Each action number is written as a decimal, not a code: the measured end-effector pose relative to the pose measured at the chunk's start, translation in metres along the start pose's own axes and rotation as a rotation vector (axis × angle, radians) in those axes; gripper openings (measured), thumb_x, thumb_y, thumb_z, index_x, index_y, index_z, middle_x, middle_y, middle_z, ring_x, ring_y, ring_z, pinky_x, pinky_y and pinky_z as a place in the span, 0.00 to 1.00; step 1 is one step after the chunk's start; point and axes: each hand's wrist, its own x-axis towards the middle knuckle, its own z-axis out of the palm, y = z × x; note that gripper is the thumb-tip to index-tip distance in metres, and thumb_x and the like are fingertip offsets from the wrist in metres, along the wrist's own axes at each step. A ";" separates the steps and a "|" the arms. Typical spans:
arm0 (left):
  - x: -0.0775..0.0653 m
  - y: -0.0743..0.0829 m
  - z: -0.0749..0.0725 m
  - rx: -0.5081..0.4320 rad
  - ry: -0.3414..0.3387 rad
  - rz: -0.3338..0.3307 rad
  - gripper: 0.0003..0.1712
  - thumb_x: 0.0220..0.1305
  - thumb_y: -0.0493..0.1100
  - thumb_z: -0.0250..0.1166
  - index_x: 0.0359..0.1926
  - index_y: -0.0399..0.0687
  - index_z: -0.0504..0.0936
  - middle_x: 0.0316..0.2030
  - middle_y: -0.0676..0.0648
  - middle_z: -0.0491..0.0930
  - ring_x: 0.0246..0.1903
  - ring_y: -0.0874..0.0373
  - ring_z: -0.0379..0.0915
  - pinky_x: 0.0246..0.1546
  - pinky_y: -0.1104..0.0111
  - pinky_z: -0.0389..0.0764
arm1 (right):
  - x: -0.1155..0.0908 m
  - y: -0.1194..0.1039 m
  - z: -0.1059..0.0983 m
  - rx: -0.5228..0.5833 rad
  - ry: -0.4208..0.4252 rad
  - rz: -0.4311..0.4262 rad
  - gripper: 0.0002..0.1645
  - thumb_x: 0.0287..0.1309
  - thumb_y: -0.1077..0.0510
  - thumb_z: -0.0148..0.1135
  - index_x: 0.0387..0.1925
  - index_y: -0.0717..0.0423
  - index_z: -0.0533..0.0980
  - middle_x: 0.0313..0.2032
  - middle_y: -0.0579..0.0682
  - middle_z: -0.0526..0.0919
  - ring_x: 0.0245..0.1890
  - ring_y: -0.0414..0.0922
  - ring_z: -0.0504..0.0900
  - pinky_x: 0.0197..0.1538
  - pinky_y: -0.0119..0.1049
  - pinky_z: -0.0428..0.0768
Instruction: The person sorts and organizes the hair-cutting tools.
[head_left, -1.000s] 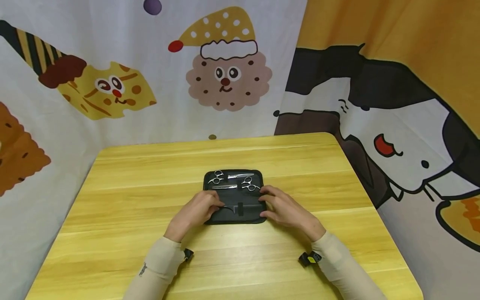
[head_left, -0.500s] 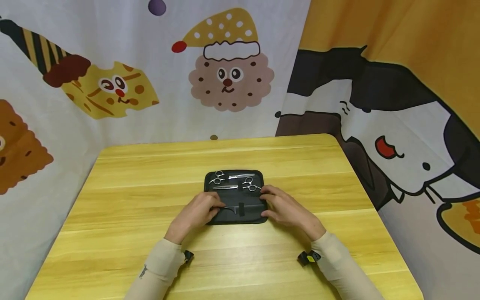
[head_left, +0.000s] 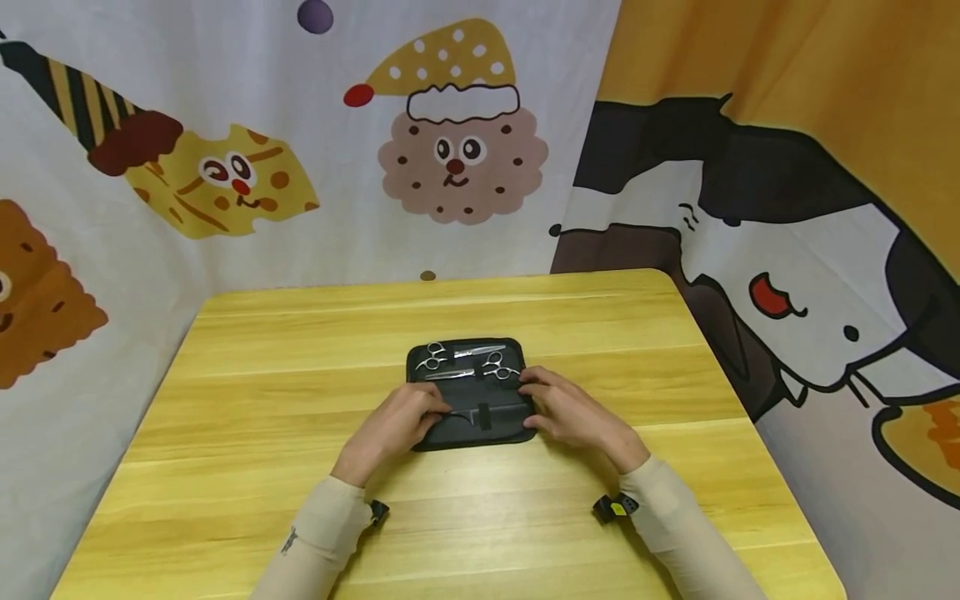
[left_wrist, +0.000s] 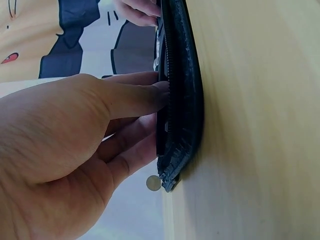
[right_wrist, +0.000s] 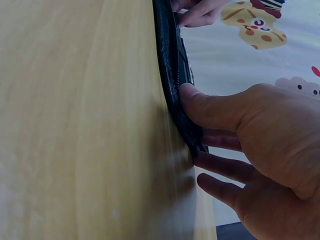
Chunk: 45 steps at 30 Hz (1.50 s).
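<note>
A black zip case [head_left: 450,435] lies spread open on the table, its zipper edge facing me. Two pairs of silver scissors, the upper scissors [head_left: 432,358] and the lower scissors [head_left: 498,371], lie in its far half. Below them, a black comb [head_left: 463,416] sits under a dark elastic strap [head_left: 483,416]. My left hand [head_left: 393,423] pinches the comb's left end between thumb and fingers; its fingertips partly hide that end. My right hand [head_left: 573,411] holds the case's right edge, with the thumb [right_wrist: 192,100] on the near corner and fingers along the side.
The case rests on a yellow wood-grain table [head_left: 300,350] with rounded corners. Behind and beside it hang cartoon-printed curtains [head_left: 570,50]. A small round zipper pull [left_wrist: 154,183] hangs at the case's left corner.
The case has turned slightly, its right side shifting a little away from me along with my right hand. My left hand stays at the comb's end.
</note>
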 end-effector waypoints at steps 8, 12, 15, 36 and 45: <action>-0.002 0.000 0.001 -0.039 -0.003 -0.054 0.11 0.75 0.34 0.75 0.54 0.40 0.96 0.49 0.44 0.92 0.49 0.51 0.91 0.54 0.56 0.94 | -0.005 0.000 0.001 0.007 0.005 0.021 0.34 0.71 0.51 0.80 0.70 0.67 0.82 0.76 0.62 0.79 0.76 0.60 0.80 0.82 0.56 0.78; -0.004 -0.001 -0.004 -0.103 0.057 -0.075 0.14 0.76 0.38 0.75 0.59 0.40 0.94 0.54 0.43 0.92 0.53 0.49 0.91 0.57 0.53 0.93 | -0.011 -0.003 0.000 0.000 0.042 0.034 0.36 0.71 0.47 0.80 0.70 0.64 0.82 0.75 0.63 0.80 0.77 0.59 0.80 0.82 0.57 0.78; -0.005 -0.005 -0.010 -0.144 0.148 -0.077 0.16 0.77 0.39 0.75 0.61 0.40 0.93 0.55 0.42 0.91 0.54 0.47 0.91 0.57 0.51 0.93 | -0.015 -0.005 -0.001 -0.021 0.084 0.058 0.38 0.68 0.45 0.83 0.68 0.63 0.83 0.70 0.61 0.83 0.71 0.57 0.84 0.79 0.56 0.82; 0.026 -0.056 -0.027 -0.172 0.177 -0.319 0.30 0.90 0.47 0.58 0.80 0.32 0.75 0.78 0.25 0.73 0.77 0.28 0.74 0.80 0.35 0.75 | -0.015 -0.014 0.004 -0.055 0.031 0.180 0.53 0.58 0.38 0.88 0.72 0.69 0.80 0.65 0.62 0.85 0.65 0.58 0.85 0.75 0.58 0.84; 0.040 -0.079 -0.013 -0.208 0.112 -0.312 0.33 0.90 0.51 0.57 0.79 0.28 0.74 0.75 0.25 0.78 0.71 0.27 0.80 0.77 0.36 0.79 | -0.014 -0.013 0.007 -0.054 0.030 0.185 0.52 0.57 0.39 0.89 0.70 0.69 0.80 0.62 0.60 0.85 0.61 0.56 0.85 0.71 0.57 0.85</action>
